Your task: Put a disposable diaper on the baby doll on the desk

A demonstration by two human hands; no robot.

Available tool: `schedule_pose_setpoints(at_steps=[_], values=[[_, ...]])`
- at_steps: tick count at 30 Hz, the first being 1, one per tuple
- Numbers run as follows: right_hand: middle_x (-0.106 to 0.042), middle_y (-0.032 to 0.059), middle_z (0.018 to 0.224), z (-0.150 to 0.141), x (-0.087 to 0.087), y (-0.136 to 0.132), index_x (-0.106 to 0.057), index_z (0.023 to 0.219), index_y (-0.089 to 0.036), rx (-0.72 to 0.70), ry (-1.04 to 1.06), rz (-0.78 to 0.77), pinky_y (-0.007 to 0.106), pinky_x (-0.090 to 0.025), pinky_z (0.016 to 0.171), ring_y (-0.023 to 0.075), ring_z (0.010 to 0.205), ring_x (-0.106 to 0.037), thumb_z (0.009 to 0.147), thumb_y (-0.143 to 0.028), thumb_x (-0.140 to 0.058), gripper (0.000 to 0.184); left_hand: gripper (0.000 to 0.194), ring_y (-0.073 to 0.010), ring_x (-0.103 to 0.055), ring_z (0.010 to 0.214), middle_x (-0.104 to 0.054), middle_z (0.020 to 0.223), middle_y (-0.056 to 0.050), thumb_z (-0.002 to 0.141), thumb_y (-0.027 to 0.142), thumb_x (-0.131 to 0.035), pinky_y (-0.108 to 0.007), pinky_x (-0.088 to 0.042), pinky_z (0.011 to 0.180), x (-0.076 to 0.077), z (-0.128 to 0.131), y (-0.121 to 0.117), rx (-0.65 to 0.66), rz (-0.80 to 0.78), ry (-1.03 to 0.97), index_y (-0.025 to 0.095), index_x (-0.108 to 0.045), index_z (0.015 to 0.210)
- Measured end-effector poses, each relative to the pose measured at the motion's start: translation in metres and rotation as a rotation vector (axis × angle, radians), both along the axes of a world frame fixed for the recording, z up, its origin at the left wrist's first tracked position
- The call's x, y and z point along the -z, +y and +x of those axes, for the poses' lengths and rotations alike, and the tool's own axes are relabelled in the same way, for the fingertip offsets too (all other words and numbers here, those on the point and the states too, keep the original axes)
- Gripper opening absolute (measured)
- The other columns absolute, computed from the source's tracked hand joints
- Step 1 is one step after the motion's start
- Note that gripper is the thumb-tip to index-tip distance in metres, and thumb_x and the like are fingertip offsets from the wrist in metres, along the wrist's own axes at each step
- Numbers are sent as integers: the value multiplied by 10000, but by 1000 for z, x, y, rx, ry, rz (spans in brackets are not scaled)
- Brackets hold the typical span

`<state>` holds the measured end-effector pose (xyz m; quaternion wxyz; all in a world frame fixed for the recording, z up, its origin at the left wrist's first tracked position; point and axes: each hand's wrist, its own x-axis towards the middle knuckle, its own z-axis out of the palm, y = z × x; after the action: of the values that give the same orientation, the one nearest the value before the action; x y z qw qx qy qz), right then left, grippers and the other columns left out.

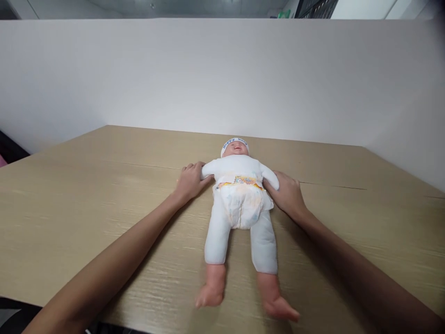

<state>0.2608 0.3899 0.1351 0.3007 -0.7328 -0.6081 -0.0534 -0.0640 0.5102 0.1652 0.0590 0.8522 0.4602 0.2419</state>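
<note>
A baby doll (238,164) with a white cloth body lies on its back on the wooden table, head away from me and feet towards me. Round its hips is a white diaper (242,206) with a colourful waistband. A white headband (236,140) with blue lettering circles its head. My left hand (192,181) is closed round the end of the doll's arm at the left. On the other side, my right hand (287,191) grips the doll's other arm. The doll's own hands are hidden by my fingers.
The wooden tabletop (104,195) spreads out on both sides of the doll. A tall white partition (215,74) stands along its far edge, with side panels at left and right. Dark items (17,315) show beneath the near left edge.
</note>
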Motion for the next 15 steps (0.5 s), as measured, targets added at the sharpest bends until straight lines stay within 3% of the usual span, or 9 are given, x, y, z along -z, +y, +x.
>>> schedule_pose_setpoints(at_steps=[4,6,8,11,13,15], values=[[-808,194,1084,-29,-22,-18,-748,1125,-173,100,188,-28,443,-498,868,364,972,-731,940,-430,-567,365,463,-323,-706,986,-768,1123,-129,937,565,-635,-389,-497,796,-35,7,-41,-129,-132,-163,188,-577,1198],[-815,170,1123,-33,-36,-39,-738,1182,-186,80,249,-26,397,-527,805,337,958,-746,934,-415,-565,379,466,-309,-714,952,-769,1091,-80,877,589,-697,-368,-488,759,-58,3,-79,-165,-214,-276,227,-565,1139],[-816,127,1166,-33,-50,-72,-728,1231,-216,0,359,-20,372,-556,807,313,997,-751,924,-420,-573,400,485,-309,-714,959,-762,1090,-53,832,603,-731,-371,-499,767,-71,-9,-133,-161,-240,-357,252,-546,1110],[-810,90,1179,-35,-67,-150,-735,1232,-248,-150,511,-1,398,-585,865,326,1051,-743,860,-448,-619,439,460,-310,-712,941,-745,1059,-41,823,528,-716,-408,-542,756,-60,-42,-237,-111,-282,-435,280,-515,1154],[-803,96,1163,-43,-72,-216,-754,1209,-247,-229,514,-8,420,-597,886,341,1047,-741,865,-479,-625,434,473,-325,-714,906,-743,1023,-34,784,439,-742,-452,-580,715,-35,-68,-309,17,-435,-409,330,-564,1208],[-792,101,1214,-60,-69,-282,-746,1283,-271,-309,525,-133,421,-617,898,348,1086,-741,908,-461,-647,432,471,-374,-714,1024,-754,1091,-35,815,422,-779,-531,-615,772,-11,-94,-372,144,-561,-309,410,-645,1266]])
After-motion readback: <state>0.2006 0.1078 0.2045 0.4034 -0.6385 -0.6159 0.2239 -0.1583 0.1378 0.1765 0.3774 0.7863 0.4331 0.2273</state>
